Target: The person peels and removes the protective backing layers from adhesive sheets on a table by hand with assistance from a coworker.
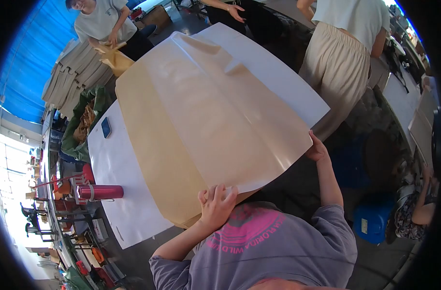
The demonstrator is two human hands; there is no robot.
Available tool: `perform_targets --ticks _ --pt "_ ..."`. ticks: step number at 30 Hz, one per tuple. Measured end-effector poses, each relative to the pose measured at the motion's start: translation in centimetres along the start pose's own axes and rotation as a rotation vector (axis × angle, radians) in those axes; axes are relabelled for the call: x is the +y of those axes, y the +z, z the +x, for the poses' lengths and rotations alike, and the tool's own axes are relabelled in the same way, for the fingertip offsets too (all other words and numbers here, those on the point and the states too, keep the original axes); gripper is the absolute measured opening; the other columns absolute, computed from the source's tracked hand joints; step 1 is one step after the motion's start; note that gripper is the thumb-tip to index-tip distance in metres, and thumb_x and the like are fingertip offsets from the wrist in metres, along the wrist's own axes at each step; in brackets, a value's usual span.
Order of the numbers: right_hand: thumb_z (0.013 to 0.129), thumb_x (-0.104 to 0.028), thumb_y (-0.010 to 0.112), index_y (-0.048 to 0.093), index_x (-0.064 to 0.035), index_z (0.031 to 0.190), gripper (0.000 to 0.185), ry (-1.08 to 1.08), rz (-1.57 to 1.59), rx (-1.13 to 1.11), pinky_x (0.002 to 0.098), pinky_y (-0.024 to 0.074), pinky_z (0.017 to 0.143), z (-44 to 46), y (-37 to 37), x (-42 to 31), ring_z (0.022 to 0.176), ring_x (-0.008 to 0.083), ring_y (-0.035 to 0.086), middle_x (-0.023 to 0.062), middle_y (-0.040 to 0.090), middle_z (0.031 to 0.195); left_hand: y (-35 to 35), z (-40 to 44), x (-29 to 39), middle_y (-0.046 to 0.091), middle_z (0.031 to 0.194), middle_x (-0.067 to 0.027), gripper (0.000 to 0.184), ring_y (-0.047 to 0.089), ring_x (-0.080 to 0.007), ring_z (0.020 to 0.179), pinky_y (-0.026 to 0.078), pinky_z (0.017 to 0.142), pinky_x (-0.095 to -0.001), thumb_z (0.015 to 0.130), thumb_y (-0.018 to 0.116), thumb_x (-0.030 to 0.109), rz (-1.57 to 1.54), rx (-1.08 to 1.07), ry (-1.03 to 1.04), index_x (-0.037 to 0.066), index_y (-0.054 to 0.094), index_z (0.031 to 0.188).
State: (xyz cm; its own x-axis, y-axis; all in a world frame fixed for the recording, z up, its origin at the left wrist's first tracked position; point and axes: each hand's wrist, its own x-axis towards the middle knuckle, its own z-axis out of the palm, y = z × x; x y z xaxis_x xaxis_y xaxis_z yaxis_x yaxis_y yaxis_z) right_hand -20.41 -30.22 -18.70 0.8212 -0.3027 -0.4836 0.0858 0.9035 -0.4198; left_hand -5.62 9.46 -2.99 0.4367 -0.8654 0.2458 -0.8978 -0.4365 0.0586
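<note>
A large, glossy pale tan sheet (215,106) that looks like paper covers much of the white-topped table. Along its left side runs a darker brown paper band (150,140); I cannot tell whether both are one folded piece. My left hand (218,205) is closed on the near edge of the pale sheet, fingers curled over it. At the sheet's right corner, my right hand (318,146) pinches the edge, which is lifted past the table's side. Wrinkles and a raised fold cross the sheet's far part.
On the white tabletop (128,212) at left lie a pink bottle (100,192) and a phone (106,127). A green sack (78,128) stands beside it. One person (107,24) handles brown paper at far left; another (339,58) stands at right. A blue stool (372,222) is lower right.
</note>
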Motion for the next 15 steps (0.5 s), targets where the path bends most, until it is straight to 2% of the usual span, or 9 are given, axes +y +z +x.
perform_targets --ticks 2,5,8,11,13,15 --pt "0.088 -0.040 0.059 0.055 -0.0098 0.123 0.046 -0.003 0.033 0.007 0.0392 0.0413 0.097 0.3 -0.5 0.1 0.111 0.0201 0.056 0.0050 0.061 0.118 -0.2 0.3 0.0 0.050 0.094 0.0000 0.033 0.054 -0.0138 0.092 0.027 0.084 -0.0424 0.075 0.064 0.022 -0.018 0.040 0.005 0.025 0.055 0.107" --pt "0.087 -0.039 0.060 0.055 -0.0095 0.123 0.046 -0.031 0.062 0.040 0.0417 0.0397 0.099 1.2 -1.8 0.6 0.113 0.0220 0.054 0.0060 0.060 0.119 -0.5 0.3 -0.2 0.052 0.096 -0.0018 0.040 0.055 -0.0151 0.092 0.026 0.085 -0.0426 0.075 0.067 0.031 0.071 0.085 0.128 0.023 0.054 0.112" --pt "0.087 -0.037 0.060 0.054 -0.0086 0.123 0.046 -0.098 0.131 -0.006 0.0444 0.0381 0.100 2.5 -2.8 1.2 0.114 0.0252 0.053 0.0077 0.058 0.122 -0.7 0.1 -0.5 0.053 0.099 -0.0044 0.051 0.055 -0.0174 0.093 0.026 0.085 -0.0415 0.074 0.068 0.041 -0.110 0.025 0.062 0.016 0.052 0.115" --pt "0.087 -0.035 0.061 0.054 -0.0071 0.123 0.046 -0.164 0.250 0.027 0.0459 0.0372 0.101 3.6 -3.9 2.1 0.116 0.0281 0.052 0.0104 0.057 0.124 -0.5 -0.2 -0.7 0.055 0.104 -0.0069 0.066 0.053 -0.0209 0.099 0.026 0.083 -0.0442 0.068 0.073 0.047 -0.243 -0.051 -0.031 0.008 0.048 0.115" --pt "0.087 -0.035 0.061 0.054 -0.0042 0.122 0.047 -0.242 0.343 0.104 0.0459 0.0374 0.101 4.0 -4.4 2.8 0.116 0.0291 0.051 0.0129 0.056 0.124 -1.2 0.2 -0.7 0.055 0.103 -0.0080 0.056 0.052 -0.0229 0.098 0.027 0.082 -0.0445 0.073 0.071 0.041 -0.307 -0.086 -0.082 0.007 0.050 0.111" --pt "0.086 -0.037 0.062 0.057 -0.0011 0.115 0.046 -0.164 0.510 0.146 0.0450 0.0395 0.099 3.7 -4.3 2.6 0.113 0.0294 0.053 0.0145 0.058 0.120 -1.1 0.6 -0.8 0.054 0.101 -0.0086 0.044 0.051 -0.0245 0.096 0.028 0.081 -0.0445 0.078 0.067 0.034 -0.341 -0.107 -0.129 0.006 0.052 0.107"
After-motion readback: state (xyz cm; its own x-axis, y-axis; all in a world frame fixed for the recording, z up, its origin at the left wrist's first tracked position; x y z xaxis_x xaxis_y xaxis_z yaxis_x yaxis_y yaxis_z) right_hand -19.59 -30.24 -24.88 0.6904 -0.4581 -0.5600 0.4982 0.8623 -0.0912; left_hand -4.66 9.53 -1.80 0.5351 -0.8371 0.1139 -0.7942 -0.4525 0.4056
